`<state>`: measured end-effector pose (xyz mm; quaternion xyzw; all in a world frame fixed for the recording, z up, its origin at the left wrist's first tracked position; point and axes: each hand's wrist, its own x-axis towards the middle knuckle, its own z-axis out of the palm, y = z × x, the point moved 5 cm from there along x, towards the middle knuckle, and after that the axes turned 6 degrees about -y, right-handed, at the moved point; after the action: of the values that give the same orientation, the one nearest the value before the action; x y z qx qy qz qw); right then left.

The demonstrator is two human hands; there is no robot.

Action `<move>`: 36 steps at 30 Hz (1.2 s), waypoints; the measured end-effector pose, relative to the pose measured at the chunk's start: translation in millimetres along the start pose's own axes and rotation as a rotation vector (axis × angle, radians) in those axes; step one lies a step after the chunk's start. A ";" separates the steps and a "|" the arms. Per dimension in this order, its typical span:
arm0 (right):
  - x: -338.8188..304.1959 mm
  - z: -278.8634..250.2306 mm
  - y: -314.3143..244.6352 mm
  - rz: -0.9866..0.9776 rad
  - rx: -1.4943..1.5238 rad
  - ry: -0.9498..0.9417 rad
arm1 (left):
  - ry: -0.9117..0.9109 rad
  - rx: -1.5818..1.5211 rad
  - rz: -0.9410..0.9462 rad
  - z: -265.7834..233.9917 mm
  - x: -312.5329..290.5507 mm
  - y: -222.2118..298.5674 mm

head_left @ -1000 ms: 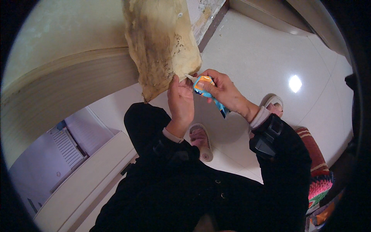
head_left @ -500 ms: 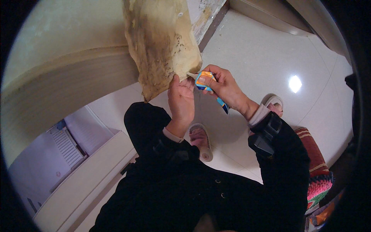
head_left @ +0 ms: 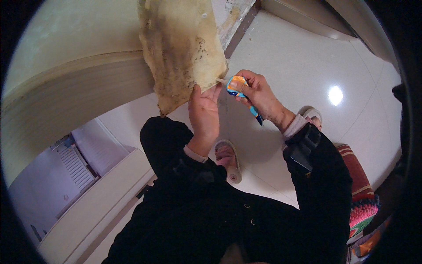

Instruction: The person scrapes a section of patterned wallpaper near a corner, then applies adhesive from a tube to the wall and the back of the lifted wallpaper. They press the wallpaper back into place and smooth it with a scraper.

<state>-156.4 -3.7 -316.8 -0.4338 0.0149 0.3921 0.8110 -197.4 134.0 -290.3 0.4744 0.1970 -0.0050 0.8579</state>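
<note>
Presently, both your forearms, in dark sleeves, reach from the near side to the middle; the right forearm bends inward to the left, and the left forearm goes nearly straight toward the far side. Before them is the stained sheet, yellowish with dark marks, which comes down from the far left side, with its near edge at your hands. Your left hand is turned palm up at this edge, pinching it lightly, the thumb upon the sheet and the rather straight fingers beneath. Your right hand, a little to the right, is closed firmly around the blue and orange tube, with the thumb pressing on its side. The pale nozzle points left and meets the edge near the right corner of the sheet. Compared with the earlier frames, your right hand and the tube have moved slightly right and farther along the edge, while your left hand and the sheet have shifted a little left.
</note>
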 end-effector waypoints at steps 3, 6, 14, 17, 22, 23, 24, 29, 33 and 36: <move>2.4 -5.7 3.3 0.012 -0.008 0.018 | -0.001 0.014 0.022 0.2 -0.7 1.3; 6.9 -13.2 5.6 0.001 0.007 0.024 | 0.029 0.009 0.023 -1.3 -0.9 2.2; 4.0 -36.6 7.2 -0.038 0.512 0.118 | 0.058 0.177 -0.121 5.2 -6.1 -10.6; -1.1 -33.6 6.1 -0.077 0.547 0.253 | -0.070 0.338 -0.382 12.2 -9.7 -25.9; -18.5 -24.8 -5.2 -0.124 0.467 0.375 | -0.333 0.492 -0.574 30.0 -25.7 -41.6; -23.9 -21.1 -3.4 -0.029 0.615 0.297 | -0.332 0.491 -0.597 30.7 -23.9 -42.7; -28.0 -22.2 -7.7 -0.058 0.522 0.290 | -0.351 0.511 -0.596 32.6 -23.3 -42.9; -45.0 -38.0 -25.8 -0.111 0.210 0.207 | -0.498 0.557 -0.668 42.6 -20.2 -46.5; -77.5 -70.0 -31.3 0.126 -0.040 0.382 | -0.559 0.593 -0.644 59.4 -35.6 -56.7; -101.3 -85.7 -50.9 0.049 -0.152 0.410 | -0.611 0.695 -0.594 79.9 -40.1 -66.9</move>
<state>-166.4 -144.3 -298.0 -0.5638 0.1603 0.3152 0.7464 -220.9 24.8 -293.2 0.6307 0.0513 -0.4491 0.6307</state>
